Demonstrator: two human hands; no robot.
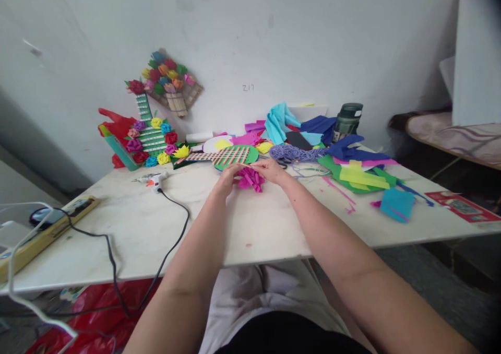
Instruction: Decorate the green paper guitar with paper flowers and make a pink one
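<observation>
Both my arms reach forward over a white table (250, 228). My left hand (229, 178) and my right hand (271, 170) close in on a crumpled magenta paper flower (250, 178) lying between them, fingers curled on its edges. A thin wooden stick (246, 164) runs across just behind the flower, near my right fingertips. Directly behind it lies a green disc with a lattice of pink sticks (230, 156).
A glue gun (155, 179) with a black cord (172, 239) lies at left. Paper-flower crafts (154, 137) lean on the wall. Coloured paper scraps (360, 174), purple yarn (291, 153) and a dark jar (347, 120) crowd the right. A power strip (58, 223) sits far left.
</observation>
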